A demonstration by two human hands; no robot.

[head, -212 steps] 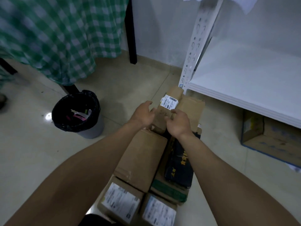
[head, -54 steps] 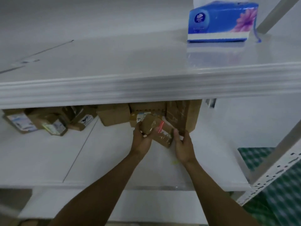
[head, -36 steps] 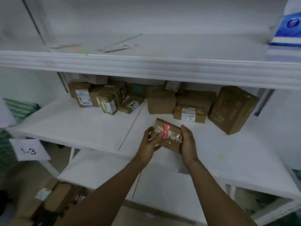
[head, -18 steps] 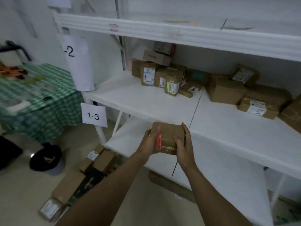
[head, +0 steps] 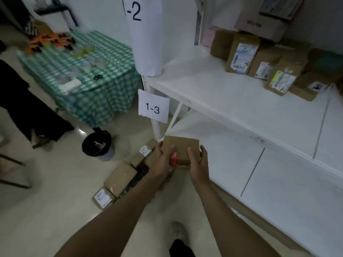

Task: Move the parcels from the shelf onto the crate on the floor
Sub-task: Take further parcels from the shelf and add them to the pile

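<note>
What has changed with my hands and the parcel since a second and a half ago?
The small brown parcel with red tape has come off the shelf, away from the other parcels there, and travelled left and down toward the pile of parcels on the floor. The left hand and right hand grip its sides, as before. Those other parcels have not moved.

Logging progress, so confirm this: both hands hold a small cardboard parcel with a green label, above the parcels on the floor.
Wrong colour: the head view shows a red label. The left hand and right hand hold a small cardboard parcel above the parcels on the floor.
</note>
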